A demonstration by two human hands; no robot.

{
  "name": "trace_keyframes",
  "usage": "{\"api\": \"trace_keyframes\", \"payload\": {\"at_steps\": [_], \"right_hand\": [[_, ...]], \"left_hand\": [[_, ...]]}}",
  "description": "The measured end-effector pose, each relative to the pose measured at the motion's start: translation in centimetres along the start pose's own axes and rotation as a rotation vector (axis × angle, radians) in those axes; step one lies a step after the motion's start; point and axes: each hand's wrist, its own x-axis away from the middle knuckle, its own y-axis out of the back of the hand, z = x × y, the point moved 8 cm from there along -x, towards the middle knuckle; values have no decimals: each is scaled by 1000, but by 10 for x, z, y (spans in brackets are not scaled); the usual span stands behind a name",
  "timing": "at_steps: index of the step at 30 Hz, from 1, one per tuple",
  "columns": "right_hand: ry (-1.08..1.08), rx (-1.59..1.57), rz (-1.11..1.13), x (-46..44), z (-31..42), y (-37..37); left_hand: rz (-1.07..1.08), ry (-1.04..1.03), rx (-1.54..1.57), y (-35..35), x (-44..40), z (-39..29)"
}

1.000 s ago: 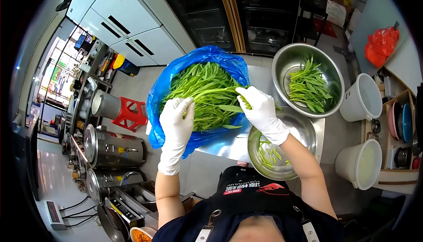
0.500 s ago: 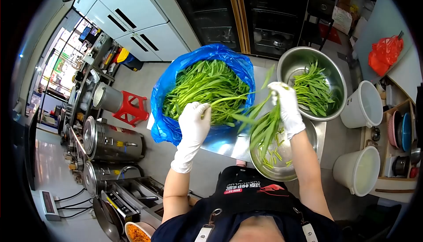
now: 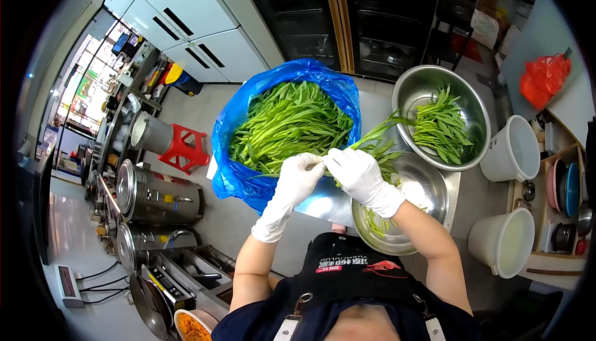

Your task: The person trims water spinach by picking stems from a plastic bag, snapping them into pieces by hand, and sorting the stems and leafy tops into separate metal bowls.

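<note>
My gloved left hand [image 3: 300, 181] pinches the end of a water spinach stem in front of the blue plastic bag. Touching it, my gloved right hand [image 3: 359, 176] is closed around leafy water spinach stalks [image 3: 375, 135], whose leaves stick out up and to the right. A big heap of water spinach [image 3: 295, 124] fills the blue bag [image 3: 225, 161]. Below my right hand, a shallow steel bowl [image 3: 431, 186] contains short cut-off stem pieces [image 3: 375, 220]. In the deeper steel bowl [image 3: 406, 83] behind it lies a bunch of leafy tops [image 3: 442, 130].
Bag and bowls rest on a metal table [image 3: 332, 201]. White buckets [image 3: 521, 145] stand on the right, below a red plastic bag [image 3: 543, 80]. To the left are a red stool [image 3: 186, 148] and large steel pots [image 3: 161, 195]. Fridges [image 3: 198, 24] line the back.
My right hand has moved left and down from the bowls to meet my left hand. My left hand has shifted slightly right, and both now meet at the stems.
</note>
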Motion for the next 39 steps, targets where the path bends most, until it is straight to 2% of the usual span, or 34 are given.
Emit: {"api": "trace_keyframes", "payload": {"at_steps": [1, 3, 4, 7, 10, 11, 12, 13, 15, 17, 18, 21, 25, 27, 29, 30, 31, 33, 36, 39], "right_hand": [[-7, -27, -6, 3, -1, 3], [-16, -79, -18, 8, -6, 8], [-91, -161, -85, 13, -15, 10], [-417, -509, -201, 28, -42, 12], [-862, -903, -188, 59, -82, 6], [-889, -873, -193, 62, -92, 21], [-1015, -913, -186, 74, -107, 29], [-1040, -889, -193, 86, -123, 42], [-1039, -769, -314, 94, -138, 86], [-1010, -716, -337, 112, -158, 115], [-988, -721, -340, 118, -163, 127], [-940, -783, -372, 145, -183, 138], [-914, -899, -457, 166, -189, 120], [-969, -1165, -534, 168, -183, 97], [-997, -1251, -511, 160, -174, 84], [-1012, -1229, -479, 155, -171, 80], [-991, -1244, -456, 149, -166, 75], [-978, -1290, -401, 137, -158, 63], [-997, -1343, -344, 123, -144, 47], [-985, -1467, -323, 119, -138, 28]], "left_hand": [[48, 58, 64, -4, 2, -1], [109, 34, 283, -13, 4, -1], [116, -28, 253, -17, 3, -3], [61, -32, 404, -33, 2, -11], [98, -139, 529, -54, 1, -20], [127, -186, 526, -59, 3, -26], [174, -176, 536, -71, 3, -22], [217, -165, 548, -83, 4, -19], [325, -99, 282, -104, 12, -11], [281, -313, -61, -125, 20, 4], [318, -293, -212, -121, 25, 2], [-95, -532, -281, -70, 22, -8], [-580, -673, -550, 38, 25, -21], [-634, -649, -682, 77, 23, -7], [-621, -620, -739, 101, 21, 3], [-540, -519, -880, 106, 18, 12], [-530, -506, -939, 110, 19, 14], [-416, -345, -1022, 111, 17, 21], [-441, -240, -1095, 110, 14, 32], [-483, -221, -1144, 111, 11, 31]]}}
